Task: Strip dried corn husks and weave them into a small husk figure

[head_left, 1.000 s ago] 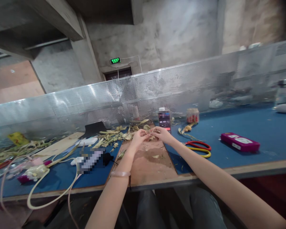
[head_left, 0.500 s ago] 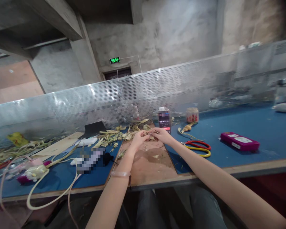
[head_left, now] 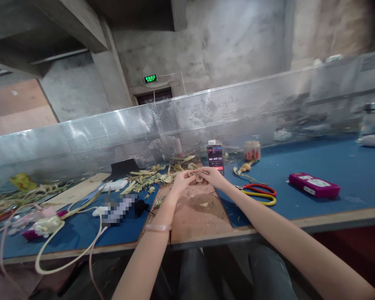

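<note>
My left hand (head_left: 183, 179) and my right hand (head_left: 211, 175) meet fingertip to fingertip over the brown board (head_left: 196, 214) in the middle of the table. Both are closed in a pinch around a small piece that looks like dried plant matter, mostly covered by the fingers. Behind and left of them lies a pile of dried, yellowish-green leaves and husks (head_left: 148, 179). A phone (head_left: 215, 156) showing a running timer stands upright just beyond my right hand.
Right of the board lie red-and-yellow-handled scissors (head_left: 262, 192) and a magenta pack (head_left: 314, 185); a jar (head_left: 252, 151) stands behind. Cables (head_left: 93, 241) and clutter cover the left side. A perforated metal screen (head_left: 187, 112) closes off the back.
The hands stay almost in place, with only slight finger movement at the pinched piece. Everything else on the table lies as before.
</note>
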Tool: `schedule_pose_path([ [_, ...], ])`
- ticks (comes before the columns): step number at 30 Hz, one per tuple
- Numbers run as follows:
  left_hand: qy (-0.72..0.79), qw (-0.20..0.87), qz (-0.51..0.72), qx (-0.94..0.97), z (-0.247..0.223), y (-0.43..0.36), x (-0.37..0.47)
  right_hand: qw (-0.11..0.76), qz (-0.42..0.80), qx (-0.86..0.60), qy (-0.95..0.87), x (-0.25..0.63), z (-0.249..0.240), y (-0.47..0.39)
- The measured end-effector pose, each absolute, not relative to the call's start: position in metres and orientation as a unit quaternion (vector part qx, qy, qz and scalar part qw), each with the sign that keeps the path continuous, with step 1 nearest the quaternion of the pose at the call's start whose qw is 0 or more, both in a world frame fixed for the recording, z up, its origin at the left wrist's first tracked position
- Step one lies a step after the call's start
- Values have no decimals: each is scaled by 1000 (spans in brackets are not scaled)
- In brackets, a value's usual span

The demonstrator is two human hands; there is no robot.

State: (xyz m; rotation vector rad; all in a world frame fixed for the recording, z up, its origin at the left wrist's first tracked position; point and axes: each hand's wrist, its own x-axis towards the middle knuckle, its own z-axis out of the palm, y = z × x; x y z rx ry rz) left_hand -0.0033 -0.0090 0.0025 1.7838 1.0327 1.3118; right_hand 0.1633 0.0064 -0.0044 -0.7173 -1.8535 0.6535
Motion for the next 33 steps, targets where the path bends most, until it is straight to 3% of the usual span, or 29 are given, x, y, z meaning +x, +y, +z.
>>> schedule_pose_path([
  [6,420,308,505,688,-1,-2,-8,529,240,-330,-744,163,-1,4],
  [13,435,312,549,642,-3,4,-13,535,467,-275,-648,173,7,4],
  [17,424,339,554,631,-1,3,-11,520,507,-208,-655,173,4,9],
  [20,424,348,548,632,0,0,-11,510,458,-204,-698,170,3,9],
  [27,445,332,484,677,1,-6,-8,536,197,-267,-777,168,8,4],
  [33,434,331,440,713,1,-10,-3,540,203,-255,-776,166,2,11],
])
